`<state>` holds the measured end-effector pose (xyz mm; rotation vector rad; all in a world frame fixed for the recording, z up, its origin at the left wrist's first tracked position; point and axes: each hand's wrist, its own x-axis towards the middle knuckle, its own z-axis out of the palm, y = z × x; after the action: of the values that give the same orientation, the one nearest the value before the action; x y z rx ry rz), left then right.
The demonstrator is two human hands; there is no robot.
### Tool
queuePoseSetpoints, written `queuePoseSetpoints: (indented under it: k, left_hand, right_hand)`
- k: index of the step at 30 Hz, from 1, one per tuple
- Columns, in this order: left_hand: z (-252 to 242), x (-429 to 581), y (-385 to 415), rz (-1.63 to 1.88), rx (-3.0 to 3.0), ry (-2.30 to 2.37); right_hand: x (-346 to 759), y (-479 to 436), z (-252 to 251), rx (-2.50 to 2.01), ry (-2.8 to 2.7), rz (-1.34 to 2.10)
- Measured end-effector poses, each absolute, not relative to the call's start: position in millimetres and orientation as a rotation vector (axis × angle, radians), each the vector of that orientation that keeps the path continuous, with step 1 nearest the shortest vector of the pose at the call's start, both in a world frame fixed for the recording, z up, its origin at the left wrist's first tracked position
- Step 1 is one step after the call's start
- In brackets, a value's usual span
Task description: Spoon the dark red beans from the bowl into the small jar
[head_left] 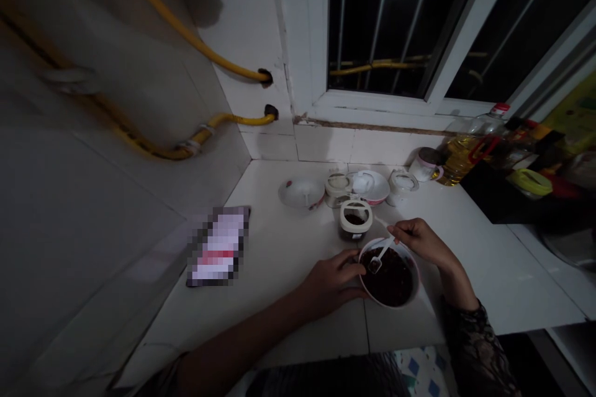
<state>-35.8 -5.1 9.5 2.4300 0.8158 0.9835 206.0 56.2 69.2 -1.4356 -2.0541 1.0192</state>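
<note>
A white bowl (416, 288) full of dark food stands on the white counter (288, 273) in front of me. My left hand (329, 285) rests against the bowl's left rim, fingers curled on it. My right hand (419, 240) pinches the handle of a white spoon (382, 254), whose tip lies in the dark food. Just behind the bowl stands a small open jar (356, 220) with dark contents and a white rim.
Further back are a white bowl (302, 192), a lidded dish (372, 186) and two small jars (403, 185). An oil bottle (470, 149) and other bottles stand at the right beside a dark stove area (521, 198). A blurred flat packet (218, 247) lies left. Yellow hoses (195, 43) run along the wall.
</note>
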Motion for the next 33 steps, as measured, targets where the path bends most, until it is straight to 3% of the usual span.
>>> queuePoseSetpoints:
  k: [25, 29, 33]
  left_hand:
    - [8.5, -35.6, -4.8, 1.057, 2.418, 0.786]
    - [8.9, -35.5, -4.2, 1.087, 2.444, 0.773]
    - [9.9, -35.3, -4.3, 1.113, 2.458, 0.763]
  right_hand:
    - [205.6, 65.5, 72.0, -1.492, -1.570, 1.255]
    - [194.1, 70.2, 81.1, -1.453, -1.435, 1.030]
    - [178.1, 67.5, 85.3, -1.360, -1.513, 0.452]
